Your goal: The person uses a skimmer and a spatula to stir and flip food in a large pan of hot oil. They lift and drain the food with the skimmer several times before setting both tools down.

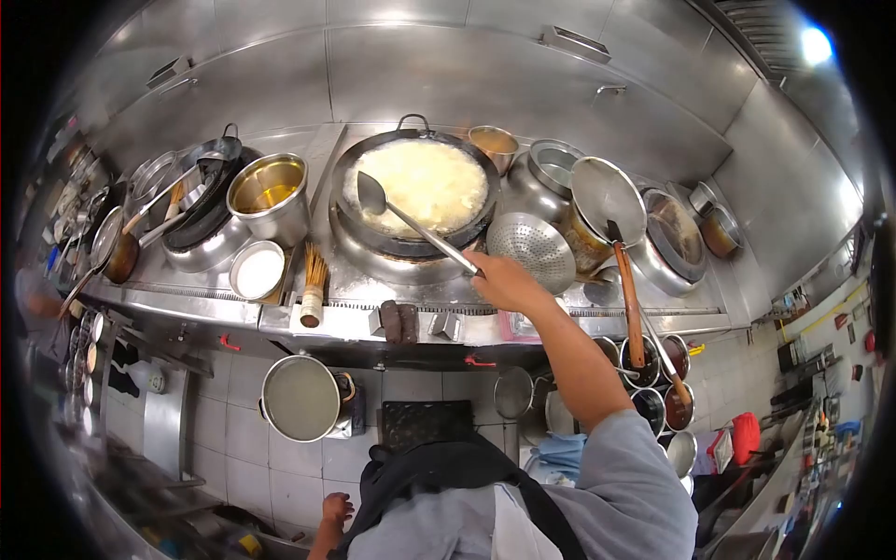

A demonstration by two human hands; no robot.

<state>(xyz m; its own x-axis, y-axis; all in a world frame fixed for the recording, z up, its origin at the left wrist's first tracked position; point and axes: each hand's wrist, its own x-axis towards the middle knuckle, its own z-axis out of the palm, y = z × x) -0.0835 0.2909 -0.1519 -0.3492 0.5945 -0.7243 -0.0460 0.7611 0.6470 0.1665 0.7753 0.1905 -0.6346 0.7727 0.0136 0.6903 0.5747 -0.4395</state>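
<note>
My right hand (505,282) is wrapped round the handle of a long metal wok ladle (372,194). The ladle's bowl rests over the left side of a big wok (343,220) filled with pale yellow, foaming, bubbling oil (425,182). Just right of the wok, near my right hand, lies a round perforated strainer (532,252). My left hand (338,507) hangs low at my left side, away from the stove, with loosely bent fingers and nothing visible in it.
Left of the wok stand a pot of yellow oil (269,187), a bowl of white contents (258,271) and a bamboo brush (313,285). A mesh skimmer (609,201) sits over a pot at right. A large pot (301,399) stands below the counter; seasoning pots (674,406) are at lower right.
</note>
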